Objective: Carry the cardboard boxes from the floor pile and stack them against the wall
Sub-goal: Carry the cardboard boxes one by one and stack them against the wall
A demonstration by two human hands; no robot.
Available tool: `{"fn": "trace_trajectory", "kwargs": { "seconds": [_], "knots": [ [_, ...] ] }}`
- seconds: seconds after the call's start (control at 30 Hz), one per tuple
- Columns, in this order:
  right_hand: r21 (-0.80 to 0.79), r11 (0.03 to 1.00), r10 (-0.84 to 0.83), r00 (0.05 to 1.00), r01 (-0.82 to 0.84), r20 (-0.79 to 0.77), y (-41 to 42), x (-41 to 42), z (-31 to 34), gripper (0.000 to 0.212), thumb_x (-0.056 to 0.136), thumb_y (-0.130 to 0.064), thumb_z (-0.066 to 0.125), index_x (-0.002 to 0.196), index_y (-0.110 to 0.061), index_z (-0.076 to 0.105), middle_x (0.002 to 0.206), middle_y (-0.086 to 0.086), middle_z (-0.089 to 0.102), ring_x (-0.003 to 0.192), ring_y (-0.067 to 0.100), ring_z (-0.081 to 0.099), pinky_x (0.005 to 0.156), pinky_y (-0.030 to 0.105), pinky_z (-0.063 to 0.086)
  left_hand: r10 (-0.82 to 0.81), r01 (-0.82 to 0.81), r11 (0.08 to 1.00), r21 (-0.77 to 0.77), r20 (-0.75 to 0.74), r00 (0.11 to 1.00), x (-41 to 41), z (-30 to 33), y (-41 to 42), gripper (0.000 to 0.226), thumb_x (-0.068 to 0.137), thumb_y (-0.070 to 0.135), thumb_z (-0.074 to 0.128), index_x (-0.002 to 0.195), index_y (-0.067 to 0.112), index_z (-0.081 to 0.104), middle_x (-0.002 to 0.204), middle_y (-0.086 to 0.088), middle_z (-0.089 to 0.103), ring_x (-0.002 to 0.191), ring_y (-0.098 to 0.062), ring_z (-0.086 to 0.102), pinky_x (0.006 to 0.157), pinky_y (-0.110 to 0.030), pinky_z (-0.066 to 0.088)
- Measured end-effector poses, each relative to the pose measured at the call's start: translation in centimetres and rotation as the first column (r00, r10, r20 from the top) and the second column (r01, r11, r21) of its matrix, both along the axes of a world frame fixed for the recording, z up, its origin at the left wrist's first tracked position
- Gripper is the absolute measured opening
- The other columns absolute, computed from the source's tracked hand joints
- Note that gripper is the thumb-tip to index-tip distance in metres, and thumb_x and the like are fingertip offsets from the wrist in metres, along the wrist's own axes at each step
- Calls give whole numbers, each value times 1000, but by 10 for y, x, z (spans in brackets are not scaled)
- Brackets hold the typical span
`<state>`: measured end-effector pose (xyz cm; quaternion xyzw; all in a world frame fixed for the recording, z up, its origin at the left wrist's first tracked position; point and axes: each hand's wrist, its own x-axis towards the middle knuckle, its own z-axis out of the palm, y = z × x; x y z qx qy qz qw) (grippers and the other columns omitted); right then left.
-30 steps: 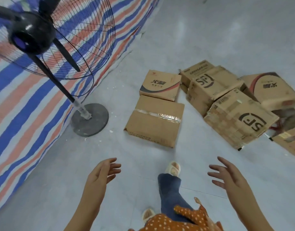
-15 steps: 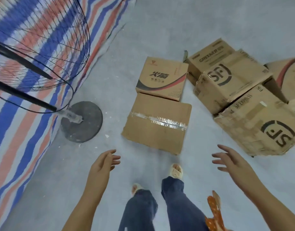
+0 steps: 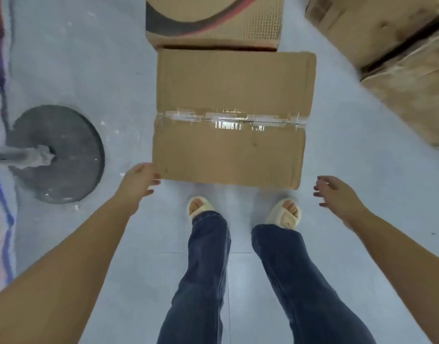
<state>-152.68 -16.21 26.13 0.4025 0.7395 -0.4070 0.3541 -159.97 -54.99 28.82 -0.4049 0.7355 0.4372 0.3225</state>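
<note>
Hands reach down, fingers loose: left hand (image 3: 139, 181) at the taped box's (image 3: 232, 95) near corner, right hand (image 3: 337, 194) apart.

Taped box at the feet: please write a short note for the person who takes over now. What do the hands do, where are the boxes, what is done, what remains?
Left hand: open, fingers at the near left corner of the taped box; contact unclear.
Right hand: open, apart from the box's right side.
Boxes: the taped box lies flat on the floor before the feet; a printed box right behind it; more boxes at upper right.
Done: nothing lifted.
Left: grip the taped box by both sides, carry it to the wall, stack; then the others.
</note>
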Motion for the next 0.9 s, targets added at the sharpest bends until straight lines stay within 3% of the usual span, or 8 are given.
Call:
{"fn": "trace_trajectory", "kwargs": {
  "seconds": [0.1,0.2,0.27,0.37,0.47,0.6,0.73,0.9],
  "knots": [
    [67,997,-48,998,45,38,-7,-3,-73,48,99,-28,39,144,-13,36,144,11,45,126,29,46,105,36,37,-138,134,984,-119,-21,990,-31,-78,-19,18,97,23,43,103,16,59,112,-10,63,88,-19,59,76,-28,47],
    [140,990,-28,1000,29,-6,-12,-9,-129,60,98,-37,41,149,-11,24,151,12,34,133,30,40,98,33,33,-343,346,864,-365,77,936,-40,-139,-32,48,99,31,41,142,10,39,145,-12,42,127,-31,46,100,-38,38],
    [157,987,-14,999,19,-30,-14,-11,-156,54,98,-35,40,143,-7,33,143,17,43,119,32,50,95,38,41,-324,350,851,-391,134,937,-38,-171,-37,53,100,32,38,146,7,30,151,-15,34,133,-34,37,102,-42,34],
    [140,988,-63,998,66,-22,-16,-5,-182,37,98,-31,37,125,-8,44,107,10,56,85,25,53,76,38,48,-211,244,914,-325,135,968,-33,-200,-40,49,99,37,38,139,8,39,143,-14,43,127,-33,43,86,-38,39],
    [181,973,-135,988,146,-71,-15,0,-183,23,96,-32,40,105,-11,46,82,-2,48,74,18,47,66,32,41,-105,136,926,-351,106,989,-35,-199,-43,49,98,38,37,135,6,43,138,-14,47,122,-33,46,92,-38,40],
    [255,943,-177,971,214,-162,-2,-10,-152,24,93,-33,41,77,-15,41,69,-1,39,64,16,35,59,31,33,-77,92,937,-336,59,995,-36,-171,-42,35,98,45,35,110,16,51,132,-14,52,107,-28,49,96,-40,39],
    [303,923,-146,945,237,-293,12,-37,-88,32,93,-35,41,70,-13,38,63,0,35,56,15,29,51,32,25,-61,31,911,-411,-61,996,-39,-118,-28,37,96,42,36,68,18,41,79,-6,49,81,-25,44,72,-37,38],
    [330,921,-101,944,208,-314,26,-65,9,36,93,-27,40,60,-16,27,60,2,28,54,17,24,49,31,20,-53,23,931,-364,-73,996,-45,-36,-24,29,90,30,41,66,14,38,68,-7,38,65,-21,34,59,-32,29]
  ]
}}
